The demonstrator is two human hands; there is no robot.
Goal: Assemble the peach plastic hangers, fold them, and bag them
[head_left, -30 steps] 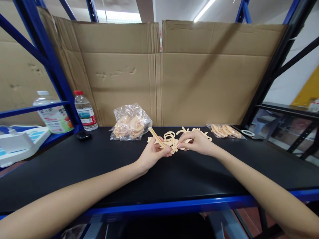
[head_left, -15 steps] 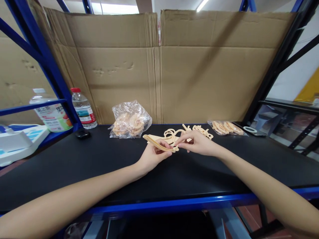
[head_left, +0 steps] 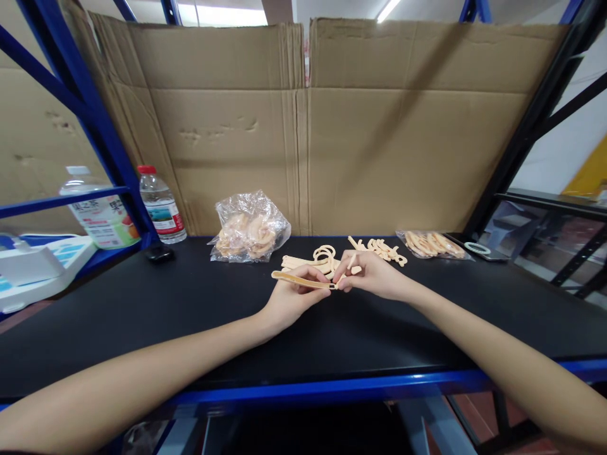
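Observation:
My left hand (head_left: 296,297) pinches a long, slightly curved beige strip (head_left: 298,279), which looks like plastic. Its narrow slotted end points right, past the fingertips. Close against that end, my right hand (head_left: 367,273) is closed on a small beige piece (head_left: 355,270); a thin prong sticks up between its fingers, and much of the piece is hidden. Behind the hands lie more flat beige strips (head_left: 291,261) and several beige rings or hooks (head_left: 324,252). Small beige pieces (head_left: 385,248) form a loose pile behind my right hand.
On the black tabletop (head_left: 303,347), a clear bag of beige parts (head_left: 250,230) stands back left and a flatter bag (head_left: 434,244) lies back right. A water bottle (head_left: 162,212) and a black object (head_left: 160,253) are at left. Cardboard (head_left: 408,139) walls the back.
The strip in my left hand has tilted flatter, showing its slotted end. My right hand has turned slightly, bringing the small piece and its prong into view. The camera has shifted a little.

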